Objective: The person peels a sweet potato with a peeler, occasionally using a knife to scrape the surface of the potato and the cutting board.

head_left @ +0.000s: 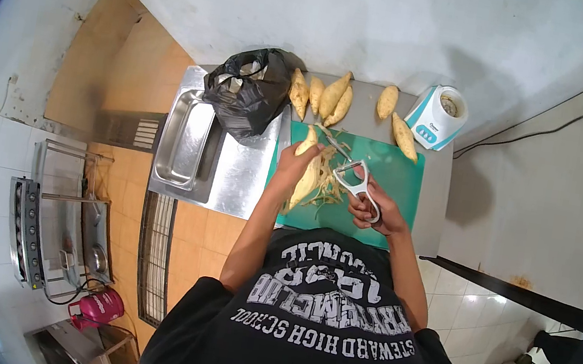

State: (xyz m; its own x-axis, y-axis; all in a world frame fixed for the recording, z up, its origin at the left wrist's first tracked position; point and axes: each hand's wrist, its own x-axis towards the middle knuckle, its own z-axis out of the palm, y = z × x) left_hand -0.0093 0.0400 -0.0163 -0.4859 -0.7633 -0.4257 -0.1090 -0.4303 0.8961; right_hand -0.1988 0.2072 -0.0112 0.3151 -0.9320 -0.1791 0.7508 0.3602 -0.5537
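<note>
My left hand (294,166) is closed around a sweet potato (303,190), whose pale flesh shows below my fingers and whose tip sticks out above them. In my right hand (381,210) is a white-handled peeler (357,180), with its blade end turned toward the sweet potato and a small gap between them. Both hands are over a green cutting board (400,192). Thin strips of peel (325,193) lie scattered on the board between my hands, some reaching up toward its back edge.
Behind the board several unpeeled sweet potatoes (334,96) lie along the wall. A black plastic bag (248,95) stands beside the steel sink (186,139) at left. At back right is a white and blue appliance base (435,119). A pink gas cylinder (100,306) is far left.
</note>
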